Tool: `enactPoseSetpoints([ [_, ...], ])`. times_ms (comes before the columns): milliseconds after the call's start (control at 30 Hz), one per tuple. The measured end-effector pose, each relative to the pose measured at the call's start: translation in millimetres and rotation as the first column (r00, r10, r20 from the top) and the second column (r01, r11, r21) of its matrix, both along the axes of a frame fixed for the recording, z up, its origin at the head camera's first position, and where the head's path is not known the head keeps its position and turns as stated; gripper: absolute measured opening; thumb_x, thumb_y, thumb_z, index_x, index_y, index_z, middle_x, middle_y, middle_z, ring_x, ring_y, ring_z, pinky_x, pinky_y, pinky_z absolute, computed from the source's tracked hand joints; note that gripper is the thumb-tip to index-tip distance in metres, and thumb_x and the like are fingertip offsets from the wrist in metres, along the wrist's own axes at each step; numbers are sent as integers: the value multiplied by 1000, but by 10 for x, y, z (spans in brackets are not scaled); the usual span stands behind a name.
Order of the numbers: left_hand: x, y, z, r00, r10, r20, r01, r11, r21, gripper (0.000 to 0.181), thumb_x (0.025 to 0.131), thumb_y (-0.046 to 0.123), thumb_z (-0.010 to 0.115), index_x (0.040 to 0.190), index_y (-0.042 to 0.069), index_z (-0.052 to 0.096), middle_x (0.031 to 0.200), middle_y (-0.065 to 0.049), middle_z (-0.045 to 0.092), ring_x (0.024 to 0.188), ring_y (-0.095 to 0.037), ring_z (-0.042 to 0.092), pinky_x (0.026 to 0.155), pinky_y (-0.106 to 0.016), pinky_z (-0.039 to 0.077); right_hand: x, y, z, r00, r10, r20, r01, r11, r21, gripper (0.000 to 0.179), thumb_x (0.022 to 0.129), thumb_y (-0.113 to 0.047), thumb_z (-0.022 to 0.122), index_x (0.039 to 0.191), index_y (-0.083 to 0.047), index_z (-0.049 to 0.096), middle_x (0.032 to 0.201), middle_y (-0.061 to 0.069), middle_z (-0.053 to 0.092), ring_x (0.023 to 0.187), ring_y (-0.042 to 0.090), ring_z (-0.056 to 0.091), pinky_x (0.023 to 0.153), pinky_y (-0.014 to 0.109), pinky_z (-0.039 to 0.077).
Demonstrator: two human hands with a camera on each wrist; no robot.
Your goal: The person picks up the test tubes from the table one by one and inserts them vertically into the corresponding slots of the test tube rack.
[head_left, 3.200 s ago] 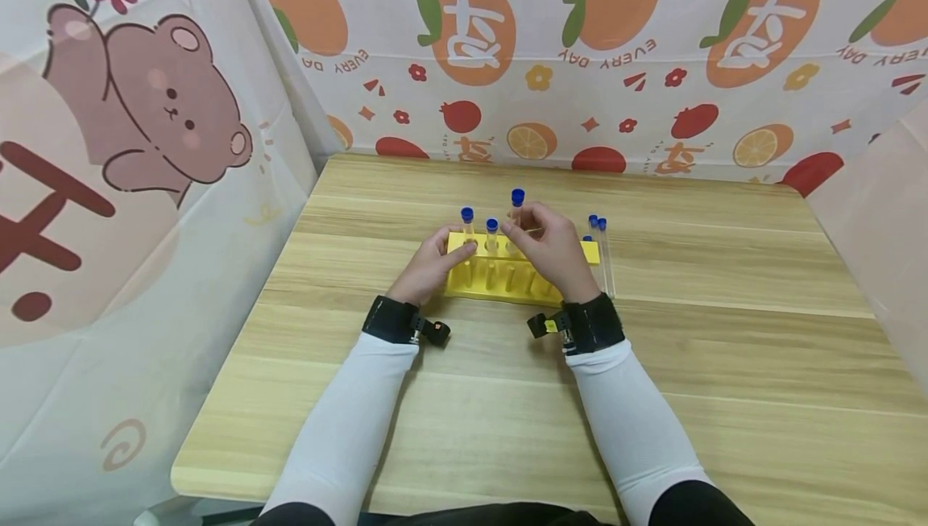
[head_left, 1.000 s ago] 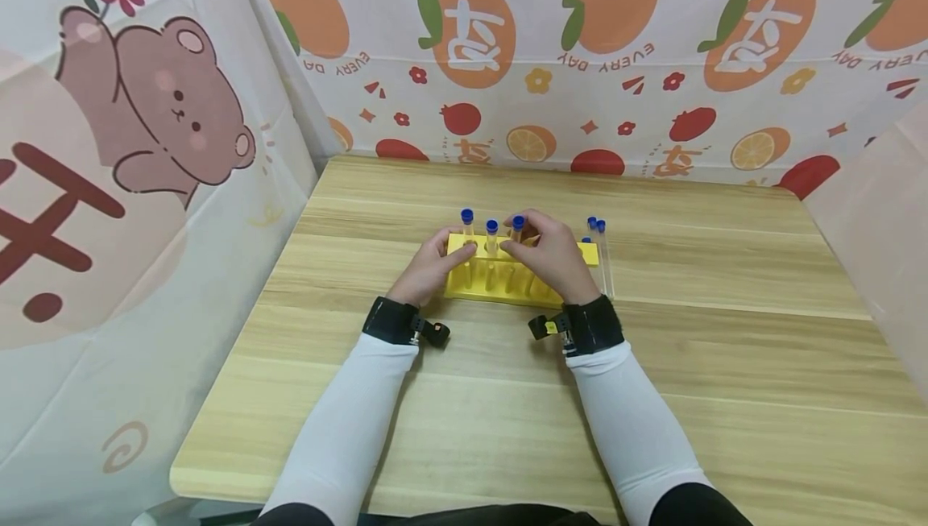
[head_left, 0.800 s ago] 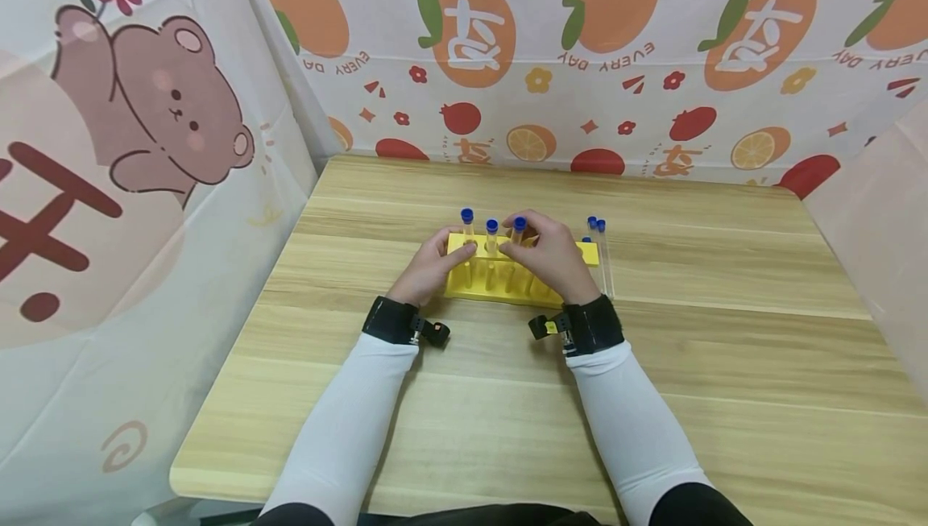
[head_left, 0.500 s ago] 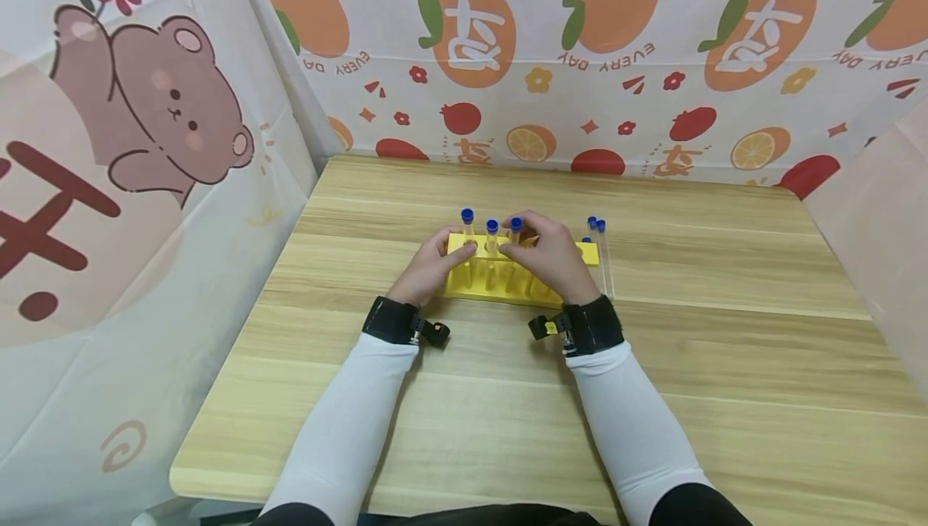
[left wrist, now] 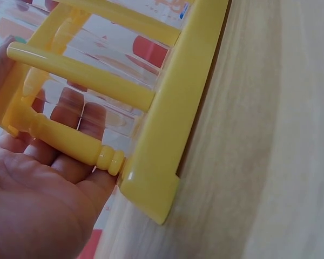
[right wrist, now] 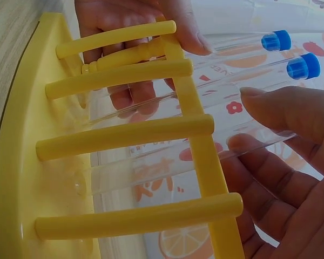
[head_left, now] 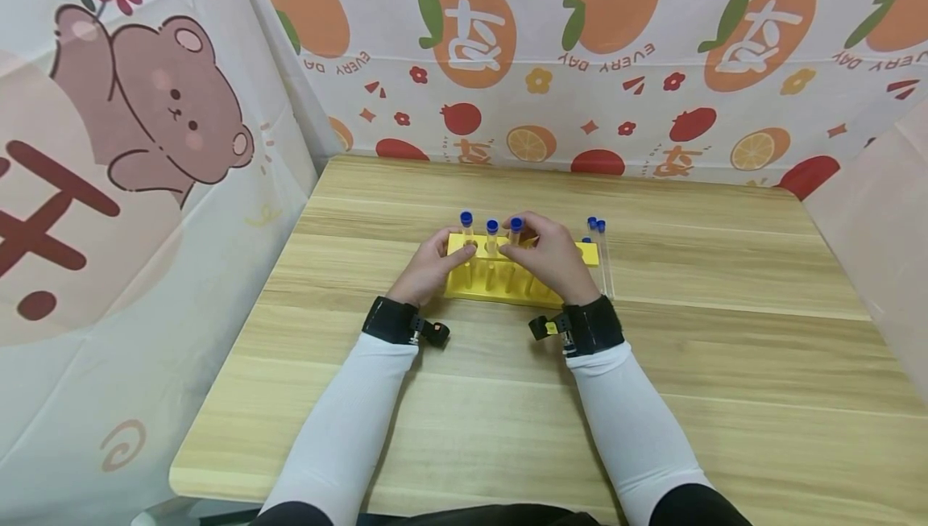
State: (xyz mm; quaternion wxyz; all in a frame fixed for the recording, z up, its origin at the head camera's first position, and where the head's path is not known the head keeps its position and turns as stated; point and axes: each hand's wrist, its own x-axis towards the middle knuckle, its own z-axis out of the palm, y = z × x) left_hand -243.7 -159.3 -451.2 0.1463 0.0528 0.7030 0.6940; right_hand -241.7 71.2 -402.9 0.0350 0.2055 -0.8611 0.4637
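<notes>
Yellow rack (head_left: 500,280), blue-capped clear tubes (head_left: 492,238), fruit-print cloth (head_left: 616,51)

Six capped tubes (head_left: 466,225), one rack (head_left: 589,253).

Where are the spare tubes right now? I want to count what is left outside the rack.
In the head view, the spare tubes lie flat on the table, just off the right end of the yellow rack, beside the right hand.

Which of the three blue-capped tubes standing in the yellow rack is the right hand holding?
The rightmost standing blue-capped clear tube: the right hand's fingers pinch it, the other two stand untouched.
</notes>
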Motion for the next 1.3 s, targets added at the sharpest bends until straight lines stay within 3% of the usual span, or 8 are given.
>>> enactPoseSetpoints([
  [367, -11, -5, -30, 999, 0, -47, 1, 1000, 9, 48, 95, 32, 65, 136, 12, 48, 122, -8, 62, 98, -15, 62, 80, -25, 53, -12, 9, -12, 1000, -11, 20, 11, 1000, -3, 33, 86, -25, 77, 115, -13, 67, 94, 0, 64, 86, 18, 58, 77, 35, 53],
  [600, -19, -17, -38, 993, -22, -113, 27, 999, 43, 47, 95, 19, 66, 139, 13, 48, 117, -3, 62, 100, -13, 59, 84, -26, 48, -8, 13, -12, 999, -16, 35, 16, 1000, -6, 30, 86, -26, 77, 113, -18, 66, 93, -1, 63, 87, 18, 58, 76, 35, 53],
  [833, -12, -8, -20, 995, -11, -101, 13, 1000, 12, 36, 95, 13, 65, 128, 3, 56, 126, -4, 56, 102, -13, 59, 85, -27, 50, 9, 20, -9, 999, -12, 43, 12, 1000, -1, 30, 86, -26, 77, 113, -17, 66, 93, 0, 63, 87, 19, 58, 77, 35, 52],
  [1300, -9, -9, -15, 993, -15, -117, 10, 999, -48, 28, 96, 17, 65, 121, 8, 59, 128, -4, 55, 104, -16, 55, 85, -26, 47, 25, 35, 14, 999, -1, 51, 2, 1000, -9, 31, 87, -27, 76, 114, -14, 66, 99, 0, 64, 91, 19, 58, 81, 37, 52],
])
